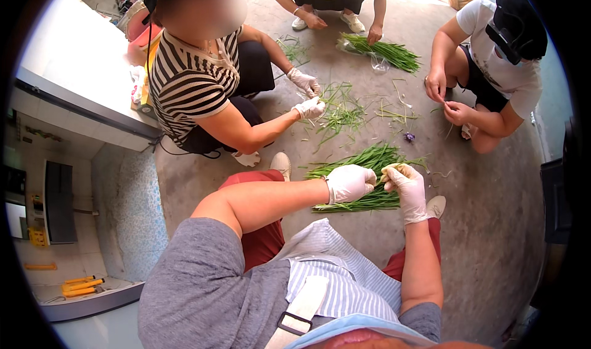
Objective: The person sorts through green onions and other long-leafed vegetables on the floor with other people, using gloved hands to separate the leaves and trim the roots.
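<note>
A pile of long green chive-like stalks (368, 159) lies on the floor between my feet. Just over it, my left hand (349, 184) in a white glove is closed, its curled fingers turned toward my other hand. My right hand (406, 190), gloved too, has thumb and fingertips pinched together close beside the left. Whatever either hand grips is too small or hidden to make out. Part of the pile is covered from view by both hands.
Loose stalks and trimmings (340, 112) are scattered ahead. A person in a striped top (194, 81) with gloved hands crouches at left, another in a white shirt (486, 47) at right. A third, at the far side, touches a bundle of green stalks (394, 54).
</note>
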Available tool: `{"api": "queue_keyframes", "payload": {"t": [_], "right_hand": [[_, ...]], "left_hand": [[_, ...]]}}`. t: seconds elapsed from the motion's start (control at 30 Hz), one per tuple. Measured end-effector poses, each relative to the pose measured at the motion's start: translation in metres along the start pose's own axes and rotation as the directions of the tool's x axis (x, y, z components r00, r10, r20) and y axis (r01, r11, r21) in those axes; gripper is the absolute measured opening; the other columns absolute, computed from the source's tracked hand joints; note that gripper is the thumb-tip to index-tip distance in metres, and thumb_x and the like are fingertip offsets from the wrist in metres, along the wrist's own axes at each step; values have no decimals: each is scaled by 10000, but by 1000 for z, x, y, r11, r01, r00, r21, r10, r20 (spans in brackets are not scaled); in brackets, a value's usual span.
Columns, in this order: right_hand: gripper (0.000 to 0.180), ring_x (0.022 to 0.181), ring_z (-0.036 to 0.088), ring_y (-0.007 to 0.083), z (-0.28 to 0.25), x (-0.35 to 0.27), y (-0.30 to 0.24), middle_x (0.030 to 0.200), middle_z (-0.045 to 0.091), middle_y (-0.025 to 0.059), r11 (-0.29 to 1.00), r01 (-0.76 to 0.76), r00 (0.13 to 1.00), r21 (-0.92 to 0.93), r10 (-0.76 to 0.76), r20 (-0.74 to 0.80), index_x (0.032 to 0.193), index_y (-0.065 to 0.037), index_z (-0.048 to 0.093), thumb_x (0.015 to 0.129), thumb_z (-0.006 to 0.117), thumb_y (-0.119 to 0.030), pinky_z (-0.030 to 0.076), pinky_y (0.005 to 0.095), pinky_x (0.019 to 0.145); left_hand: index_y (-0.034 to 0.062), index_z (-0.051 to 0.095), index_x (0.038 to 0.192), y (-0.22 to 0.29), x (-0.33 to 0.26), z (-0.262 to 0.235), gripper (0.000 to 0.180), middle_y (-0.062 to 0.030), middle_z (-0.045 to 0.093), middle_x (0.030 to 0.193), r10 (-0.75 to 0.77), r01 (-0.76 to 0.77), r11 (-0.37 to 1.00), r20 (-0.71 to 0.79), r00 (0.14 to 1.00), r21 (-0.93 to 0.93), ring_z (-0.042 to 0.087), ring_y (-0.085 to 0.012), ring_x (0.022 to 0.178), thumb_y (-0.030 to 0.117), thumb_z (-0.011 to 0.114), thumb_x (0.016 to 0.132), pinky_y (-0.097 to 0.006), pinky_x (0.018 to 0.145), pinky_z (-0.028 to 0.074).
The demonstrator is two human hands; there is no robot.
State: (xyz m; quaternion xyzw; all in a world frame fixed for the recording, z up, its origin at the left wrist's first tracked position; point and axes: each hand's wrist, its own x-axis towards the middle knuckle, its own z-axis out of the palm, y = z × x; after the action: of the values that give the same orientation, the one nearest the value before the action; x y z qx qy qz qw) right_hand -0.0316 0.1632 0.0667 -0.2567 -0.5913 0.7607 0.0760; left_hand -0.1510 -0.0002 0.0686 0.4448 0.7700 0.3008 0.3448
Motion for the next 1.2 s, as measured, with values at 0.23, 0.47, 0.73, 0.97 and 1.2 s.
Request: {"api": "queue_keyframes", "payload": {"t": [0.23, 0.47, 0.73, 0.97, 1.2], "right_hand": [[130, 605, 608, 78, -2, -2, 2, 781, 698, 53, 1000, 2, 999, 19, -1, -45, 923, -12, 681, 925, 632, -133, 470, 203, 561], [135, 603, 615, 89, -8, 0, 9, 785, 697, 71, 1000, 19, 1000, 0, -19, -18, 943, 2, 675, 926, 644, -129, 471, 209, 541], [134, 611, 621, 93, -7, 1, 3, 785, 695, 64, 1000, 29, 999, 4, -29, -44, 942, -4, 681, 926, 643, -132, 472, 209, 562], [129, 619, 617, 88, -7, 1, -1, 789, 695, 58, 1000, 22, 999, -20, -23, -49, 949, -7, 685, 923, 648, -128, 472, 208, 580], [119, 612, 608, 79, -3, 2, 0, 779, 686, 44, 999, 46, 997, -3, -46, -67, 945, -13, 686, 921, 650, -124, 469, 201, 568]], "left_hand": [[127, 683, 1078, 4, 0, -3, 321, -133, 696, 969, 3, -8, 996, 51, 999, 91, 654, -323, 934, 273, 739, 797, -402, 809, 505], [26, 652, 1111, 17, 5, -7, 316, -88, 691, 904, -143, 201, 893, 171, 975, -403, 643, -161, 682, 206, 716, 861, -312, 638, 523], [7, 656, 1005, -1, 15, 2, 195, -58, 674, 813, -146, 180, 858, 107, 983, -481, 641, -111, 648, 167, 669, 894, -274, 586, 512], [12, 659, 1010, 14, 12, -11, 168, -67, 687, 789, -234, 281, 836, 157, 959, -472, 637, -114, 611, 148, 634, 914, -282, 559, 517], [25, 660, 1065, 1, 11, -2, 209, -74, 692, 786, -179, 180, 821, 55, 982, -541, 629, -125, 601, 147, 667, 896, -271, 538, 517]]}}
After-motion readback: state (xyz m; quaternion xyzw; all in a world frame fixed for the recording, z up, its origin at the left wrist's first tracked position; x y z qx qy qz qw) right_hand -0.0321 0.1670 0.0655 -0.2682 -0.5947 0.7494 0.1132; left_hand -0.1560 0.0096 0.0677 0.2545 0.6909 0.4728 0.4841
